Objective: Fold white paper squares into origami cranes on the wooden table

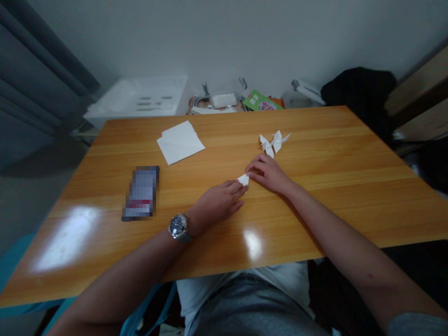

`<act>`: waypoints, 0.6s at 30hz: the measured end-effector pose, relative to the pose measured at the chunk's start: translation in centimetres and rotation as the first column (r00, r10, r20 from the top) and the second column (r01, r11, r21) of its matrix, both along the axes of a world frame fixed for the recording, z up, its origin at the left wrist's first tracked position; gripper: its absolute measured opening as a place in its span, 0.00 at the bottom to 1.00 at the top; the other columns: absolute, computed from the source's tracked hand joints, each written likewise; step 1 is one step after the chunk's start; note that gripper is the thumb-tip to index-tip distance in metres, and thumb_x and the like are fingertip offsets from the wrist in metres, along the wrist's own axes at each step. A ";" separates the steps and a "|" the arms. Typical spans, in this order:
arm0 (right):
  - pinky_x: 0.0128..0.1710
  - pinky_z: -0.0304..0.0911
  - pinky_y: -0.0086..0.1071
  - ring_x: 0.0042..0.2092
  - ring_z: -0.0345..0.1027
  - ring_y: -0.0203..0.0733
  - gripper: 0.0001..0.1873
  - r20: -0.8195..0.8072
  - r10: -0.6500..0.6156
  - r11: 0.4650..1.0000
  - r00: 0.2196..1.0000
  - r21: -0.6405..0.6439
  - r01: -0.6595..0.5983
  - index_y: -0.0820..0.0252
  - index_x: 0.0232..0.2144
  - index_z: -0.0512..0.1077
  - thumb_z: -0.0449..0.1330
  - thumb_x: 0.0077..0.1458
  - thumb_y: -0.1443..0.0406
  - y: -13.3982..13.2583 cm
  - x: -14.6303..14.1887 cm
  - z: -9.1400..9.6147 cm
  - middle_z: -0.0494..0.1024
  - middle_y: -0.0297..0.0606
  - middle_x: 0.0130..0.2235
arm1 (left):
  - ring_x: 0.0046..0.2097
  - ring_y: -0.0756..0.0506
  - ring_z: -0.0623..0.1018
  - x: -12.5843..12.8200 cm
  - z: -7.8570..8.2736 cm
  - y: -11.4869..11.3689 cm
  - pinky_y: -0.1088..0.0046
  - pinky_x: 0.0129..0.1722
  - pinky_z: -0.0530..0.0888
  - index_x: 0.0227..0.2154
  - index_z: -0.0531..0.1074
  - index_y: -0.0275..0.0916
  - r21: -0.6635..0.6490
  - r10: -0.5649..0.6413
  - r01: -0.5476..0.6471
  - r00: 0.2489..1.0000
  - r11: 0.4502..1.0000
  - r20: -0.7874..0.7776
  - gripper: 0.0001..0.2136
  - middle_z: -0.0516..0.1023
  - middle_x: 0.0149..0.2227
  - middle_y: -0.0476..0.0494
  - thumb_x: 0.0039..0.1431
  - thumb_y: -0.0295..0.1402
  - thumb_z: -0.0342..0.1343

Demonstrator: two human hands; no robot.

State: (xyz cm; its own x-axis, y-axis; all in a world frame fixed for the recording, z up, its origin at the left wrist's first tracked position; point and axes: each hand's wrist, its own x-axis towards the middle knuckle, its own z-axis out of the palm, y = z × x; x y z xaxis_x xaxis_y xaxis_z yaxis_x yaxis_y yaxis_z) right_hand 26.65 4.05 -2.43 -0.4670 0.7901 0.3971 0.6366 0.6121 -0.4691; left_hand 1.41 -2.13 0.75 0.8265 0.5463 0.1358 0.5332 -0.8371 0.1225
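Observation:
Between my two hands is a small folded piece of white paper (244,179), its fingertip end pinched by both. My left hand (219,202) comes in from the lower left, with a steel wristwatch (179,227) on its wrist. My right hand (268,174) curls over the paper from the right. Just beyond my right fingers stand white origami paper cranes (275,143), not touching it. A small stack of white paper sheets (180,142) lies on the wooden table (325,149) to the far left of my hands.
A phone (141,193), pixelated, lies face up on the table at the left. Behind the far edge are a white plastic box (136,98), a green booklet (262,101) and assorted items. Dark cloth (359,95) sits at the back right, with a curtain (35,74) at the left.

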 end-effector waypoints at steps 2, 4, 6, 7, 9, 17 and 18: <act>0.46 0.64 0.43 0.44 0.69 0.48 0.08 -0.004 0.012 1.000 1.000 -0.006 -0.012 0.54 0.39 0.78 0.62 0.64 0.58 -0.1 0.0 0.1 0.74 0.41 0.41 | 0.60 0.39 0.71 0.0 0.0 0.0 0.62 0.59 0.74 0.63 0.65 0.34 -0.003 0.006 -0.006 1.000 1.000 0.001 0.20 0.72 0.60 0.37 0.73 0.37 0.48; 0.46 0.63 0.43 0.44 0.68 0.48 0.09 0.004 0.013 1.000 1.000 -0.010 -0.013 0.55 0.38 0.78 0.61 0.64 0.58 -0.1 0.0 0.2 0.74 0.42 0.41 | 0.60 0.40 0.72 0.0 0.0 -0.1 0.63 0.59 0.74 0.62 0.65 0.34 -0.005 0.012 -0.012 1.000 1.000 0.007 0.20 0.71 0.61 0.37 0.73 0.36 0.49; 0.46 0.63 0.43 0.44 0.68 0.48 0.09 0.017 0.009 1.000 1.000 -0.013 -0.008 0.55 0.38 0.77 0.61 0.64 0.57 -0.2 0.0 0.3 0.74 0.42 0.41 | 0.61 0.40 0.71 0.0 -0.1 -0.1 0.63 0.60 0.73 0.62 0.65 0.34 -0.001 0.013 -0.013 1.000 1.000 0.013 0.20 0.71 0.62 0.38 0.73 0.36 0.48; 0.46 0.62 0.43 0.44 0.68 0.49 0.10 0.023 0.006 1.000 1.000 -0.013 -0.006 0.55 0.38 0.77 0.61 0.65 0.57 -0.2 -0.1 0.3 0.74 0.42 0.41 | 0.62 0.40 0.70 0.0 -0.2 -0.1 0.62 0.61 0.72 0.62 0.65 0.34 0.001 0.012 -0.012 1.000 1.000 0.014 0.20 0.71 0.62 0.38 0.73 0.36 0.48; 0.46 0.62 0.43 0.44 0.68 0.49 0.11 0.038 0.003 1.000 0.999 -0.011 -0.002 0.56 0.39 0.77 0.60 0.65 0.56 -0.2 -0.1 0.3 0.74 0.42 0.41 | 0.63 0.39 0.69 0.0 -0.2 -0.1 0.62 0.62 0.71 0.63 0.65 0.34 0.000 0.006 -0.006 1.000 1.000 0.010 0.20 0.71 0.62 0.38 0.73 0.37 0.48; 0.46 0.62 0.42 0.43 0.68 0.47 0.12 0.039 0.016 1.000 0.999 -0.018 -0.015 0.56 0.39 0.77 0.59 0.66 0.56 0.0 0.1 0.2 0.75 0.41 0.40 | 0.63 0.38 0.69 0.1 -0.5 -0.2 0.61 0.62 0.71 0.63 0.64 0.32 0.003 -0.004 0.004 1.000 1.000 0.011 0.21 0.71 0.61 0.36 0.73 0.36 0.47; 0.46 0.62 0.42 0.43 0.69 0.47 0.12 0.036 0.018 1.000 0.999 -0.023 -0.017 0.56 0.39 0.77 0.59 0.66 0.56 0.0 0.1 0.2 0.75 0.41 0.40 | 0.63 0.38 0.69 0.2 -0.5 -0.2 0.61 0.62 0.72 0.63 0.64 0.31 0.004 -0.006 0.006 1.000 1.000 0.011 0.21 0.71 0.61 0.36 0.73 0.36 0.47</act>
